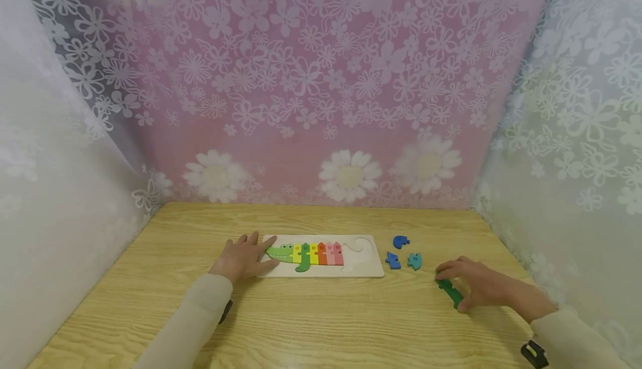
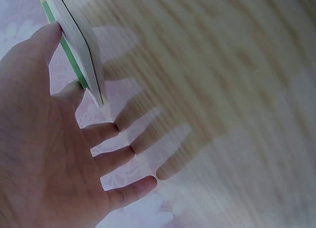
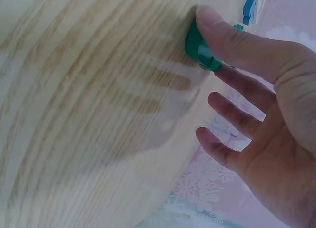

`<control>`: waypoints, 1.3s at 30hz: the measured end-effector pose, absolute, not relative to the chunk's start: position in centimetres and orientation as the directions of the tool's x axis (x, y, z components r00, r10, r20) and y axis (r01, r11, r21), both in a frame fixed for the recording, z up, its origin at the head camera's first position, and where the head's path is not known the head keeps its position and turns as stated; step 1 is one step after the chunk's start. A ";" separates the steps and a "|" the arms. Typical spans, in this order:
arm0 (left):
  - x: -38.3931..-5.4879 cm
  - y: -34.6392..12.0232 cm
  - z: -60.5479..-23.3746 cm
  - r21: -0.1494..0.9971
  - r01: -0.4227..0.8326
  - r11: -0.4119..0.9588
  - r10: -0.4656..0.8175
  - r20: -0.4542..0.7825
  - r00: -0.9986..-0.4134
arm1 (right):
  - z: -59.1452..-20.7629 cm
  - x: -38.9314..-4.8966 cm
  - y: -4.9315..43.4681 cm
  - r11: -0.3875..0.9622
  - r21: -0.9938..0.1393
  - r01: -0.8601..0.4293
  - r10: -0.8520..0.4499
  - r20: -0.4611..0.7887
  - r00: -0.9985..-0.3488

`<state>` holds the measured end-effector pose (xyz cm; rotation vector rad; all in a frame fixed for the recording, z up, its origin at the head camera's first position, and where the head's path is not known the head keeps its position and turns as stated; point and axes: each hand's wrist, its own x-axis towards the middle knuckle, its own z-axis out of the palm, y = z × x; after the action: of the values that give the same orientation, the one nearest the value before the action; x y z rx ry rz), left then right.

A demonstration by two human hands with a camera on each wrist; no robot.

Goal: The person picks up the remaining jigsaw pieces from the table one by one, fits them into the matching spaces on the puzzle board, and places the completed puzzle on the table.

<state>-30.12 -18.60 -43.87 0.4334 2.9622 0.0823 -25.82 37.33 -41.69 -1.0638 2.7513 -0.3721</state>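
A pale wooden puzzle board [image 1: 363, 271] lies on the table, with a crocodile's green head [image 1: 281, 253] and a row of yellow, green, orange and pink pieces [image 1: 322, 254] set in it. At its right end the curled tail recess [image 1: 362, 249] shows bare wood. My left hand [image 1: 244, 257] rests on the board's left end, thumb and forefinger on it, the other fingers spread on the table. To the right of the board, my right hand [image 1: 478, 282] pinches a dark green puzzle piece [image 1: 450, 292] between thumb and fingers, close over the table.
Two blue puzzle pieces [image 1: 393, 261] and a teal piece [image 1: 414, 261] lie between the board and my right hand. Flower-patterned curtains [image 1: 321, 79] stand behind the table [image 1: 321, 324] and along both sides.
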 end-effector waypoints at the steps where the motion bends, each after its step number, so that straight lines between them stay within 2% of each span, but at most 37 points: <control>1: -30.1 -18.6 -43.9 0.074 0.282 0.957 0.290 -0.137 -0.947 | -41.8 -25.8 37.3 0.714 -0.290 -0.638 -0.680 -0.067 -0.730; 10: -30.1 -18.6 -43.8 0.067 0.286 0.956 0.293 -0.137 -0.946 | -42.4 -26.0 37.3 0.711 -0.280 -0.645 -0.681 -0.049 -0.730; 24: -30.0 -18.6 -43.8 0.064 0.279 0.958 0.286 -0.143 -0.948 | -42.3 -26.0 36.4 0.724 -0.169 -0.669 -0.679 -0.004 -0.734; 39: -30.0 -18.6 -43.8 0.065 0.284 0.957 0.290 -0.137 -0.947 | -41.2 -26.7 33.8 0.728 -0.176 -0.663 -0.670 0.026 -0.742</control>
<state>-29.96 -18.59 -43.75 0.4369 2.9631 0.0671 -26.74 33.76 -41.21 -1.1127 2.8832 -0.2705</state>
